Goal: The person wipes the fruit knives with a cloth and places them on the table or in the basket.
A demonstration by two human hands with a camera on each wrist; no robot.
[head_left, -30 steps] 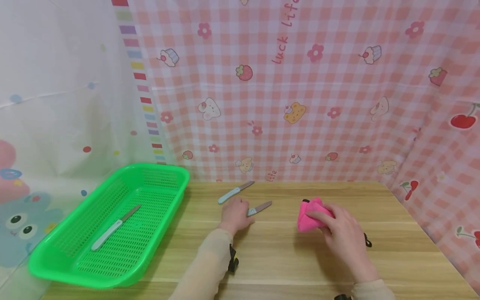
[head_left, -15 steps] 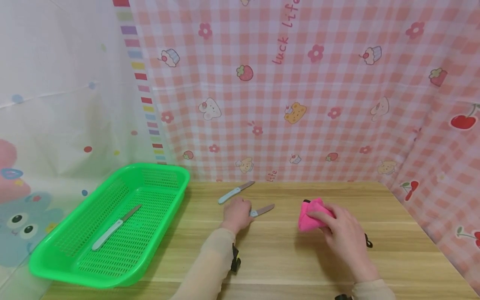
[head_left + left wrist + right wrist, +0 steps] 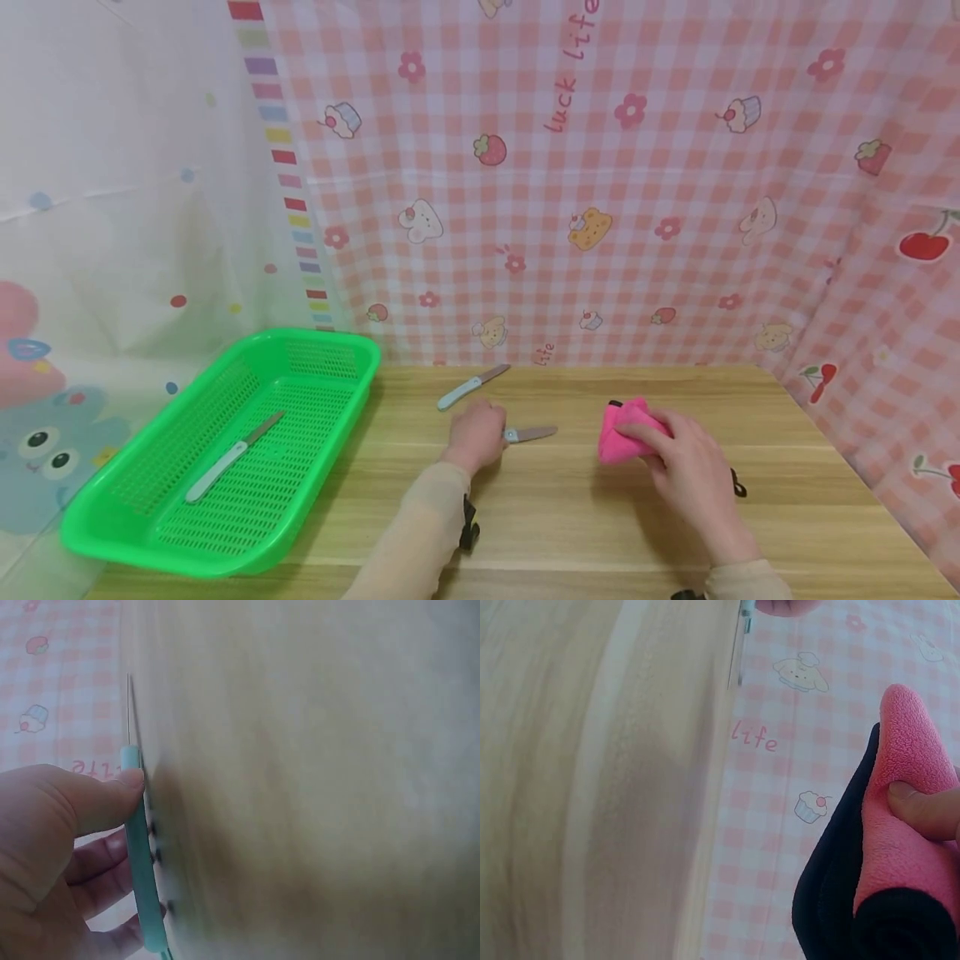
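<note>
My left hand (image 3: 477, 435) pinches the pale teal handle of a small knife (image 3: 531, 434) just above the table. In the left wrist view the thumb presses one side of the handle (image 3: 142, 862), the other fingers lie behind it, and the thin blade (image 3: 128, 709) points away from the hand. On the right, my right hand (image 3: 692, 467) grips a folded pink cloth (image 3: 626, 429); its black side (image 3: 832, 862) shows in the right wrist view. A second knife (image 3: 472, 387) lies on the table just beyond my left hand.
A green plastic basket (image 3: 330, 467) stands at the left, with another light-handled knife (image 3: 234, 457) lying inside. Behind the wooden table (image 3: 570, 533) hangs a pink checked curtain (image 3: 540, 183). A small black loop (image 3: 738, 483) shows beside my right wrist.
The knife in my left hand has turned, its blade swinging from slanting up and away to pointing nearly straight right. The left hand has shifted slightly right. My right hand and the cloth have barely moved.
</note>
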